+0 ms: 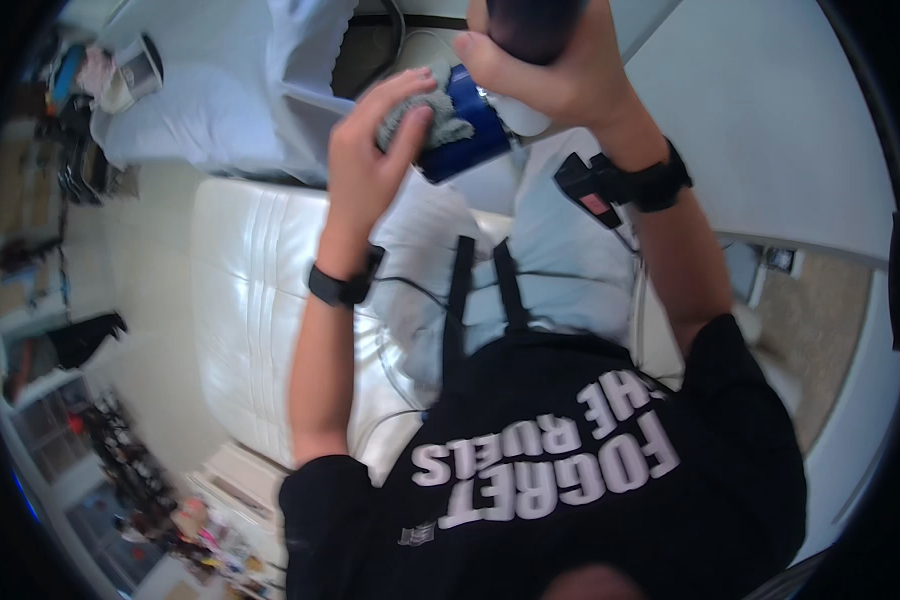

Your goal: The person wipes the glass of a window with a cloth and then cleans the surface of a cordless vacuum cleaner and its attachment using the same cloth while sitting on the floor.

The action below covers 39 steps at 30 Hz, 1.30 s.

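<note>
Near the top of the view, my left hand (382,142) presses a grey-green fluffy cloth (439,116) against a shiny dark blue cylindrical part (472,112). My right hand (562,82) is wrapped around a dark, rounded object (532,26) that runs out past the top edge; its kind cannot be told. A white part (521,112) adjoins the blue cylinder just below my right hand. Whether the dark object and the blue cylinder are one item is hidden by my fingers. Black bands with small devices sit around both wrists.
I sit on a cream padded leather seat (262,285). A white surface (780,112) lies at the right, and a bed or table with white fabric (202,90) stands at the upper left. Thin cables cross my lap. Shelves with many small items line the far left.
</note>
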Available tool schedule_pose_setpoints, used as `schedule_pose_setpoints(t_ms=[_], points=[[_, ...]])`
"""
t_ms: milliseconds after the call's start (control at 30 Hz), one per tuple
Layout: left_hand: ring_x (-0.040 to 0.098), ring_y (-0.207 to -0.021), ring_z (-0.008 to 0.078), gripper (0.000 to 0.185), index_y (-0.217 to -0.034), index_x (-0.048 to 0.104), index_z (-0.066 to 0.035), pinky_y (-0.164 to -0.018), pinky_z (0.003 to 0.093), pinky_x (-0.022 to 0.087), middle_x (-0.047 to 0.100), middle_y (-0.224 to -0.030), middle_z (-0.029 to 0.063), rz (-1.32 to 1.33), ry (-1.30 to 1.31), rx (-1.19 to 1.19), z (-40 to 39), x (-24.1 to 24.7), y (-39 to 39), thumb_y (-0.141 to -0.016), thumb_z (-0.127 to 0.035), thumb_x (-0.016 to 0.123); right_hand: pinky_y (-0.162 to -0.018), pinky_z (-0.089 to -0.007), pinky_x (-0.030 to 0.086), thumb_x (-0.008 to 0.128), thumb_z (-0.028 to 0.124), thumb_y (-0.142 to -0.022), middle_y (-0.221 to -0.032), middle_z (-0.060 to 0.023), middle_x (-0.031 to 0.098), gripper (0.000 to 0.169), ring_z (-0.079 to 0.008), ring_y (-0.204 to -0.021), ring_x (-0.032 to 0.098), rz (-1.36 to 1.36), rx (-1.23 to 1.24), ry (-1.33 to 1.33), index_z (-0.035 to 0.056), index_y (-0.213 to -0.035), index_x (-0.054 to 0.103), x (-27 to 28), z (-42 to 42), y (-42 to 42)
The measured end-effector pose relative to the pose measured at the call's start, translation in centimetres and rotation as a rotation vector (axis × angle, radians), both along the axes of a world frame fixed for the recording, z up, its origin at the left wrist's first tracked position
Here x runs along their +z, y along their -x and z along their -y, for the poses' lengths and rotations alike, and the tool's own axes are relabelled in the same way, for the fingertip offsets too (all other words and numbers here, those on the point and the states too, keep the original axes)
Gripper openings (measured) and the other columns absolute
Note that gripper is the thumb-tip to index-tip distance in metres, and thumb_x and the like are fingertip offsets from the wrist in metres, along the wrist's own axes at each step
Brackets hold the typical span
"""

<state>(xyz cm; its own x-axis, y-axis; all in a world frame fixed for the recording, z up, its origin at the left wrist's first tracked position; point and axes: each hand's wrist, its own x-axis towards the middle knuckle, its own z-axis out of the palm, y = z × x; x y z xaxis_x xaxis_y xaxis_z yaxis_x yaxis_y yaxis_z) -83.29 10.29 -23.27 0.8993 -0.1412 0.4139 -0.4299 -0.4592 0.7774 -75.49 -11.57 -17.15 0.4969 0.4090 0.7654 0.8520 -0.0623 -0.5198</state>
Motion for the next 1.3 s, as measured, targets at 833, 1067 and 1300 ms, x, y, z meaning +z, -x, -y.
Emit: schedule_pose_setpoints(t_ms=[833,1067,1300], points=[[0.057,-0.123,0.0277,0.037,-0.124,0.06,0.0,-0.109,0.0381,0.04,0.062,-0.132,0.0185,-0.046,0.532,0.14,7.3,-7.8,5.3,-0.1,-0.028,0.06,-0.061,-0.0294,0.043,0.074,0.013,-0.077,-0.072,-0.001,0.052,0.022,-0.0095,-0.068,0.049,-0.364,-0.044,-0.095,-0.0002,-0.082,0.058,-2.3,0.6,-1.9],[0.059,-0.114,0.0323,0.033,-0.118,0.063,-0.002,-0.102,0.0396,0.044,0.064,-0.124,0.0192,0.065,0.438,0.176,10.1,-8.5,6.9,-0.088,-0.016,0.07,-0.051,-0.0249,0.039,0.076,0.018,-0.088,-0.064,0.0029,0.054,0.023,-0.0043,-0.056,0.05,-0.715,-0.218,-0.133,0.0045,-0.078,0.059,-1.2,2.1,1.5],[0.061,-0.11,0.0327,0.031,-0.113,0.066,-0.003,-0.098,0.0384,0.046,0.066,-0.123,0.0178,0.102,0.193,0.079,10.4,-6.9,7.8,-0.086,-0.017,0.071,-0.052,-0.0235,0.04,0.076,0.022,-0.092,-0.062,0.0028,0.059,0.03,-0.005,-0.056,0.053,-0.702,-0.449,-0.27,0.0041,-0.073,0.062,-1.4,3.3,3.6]])
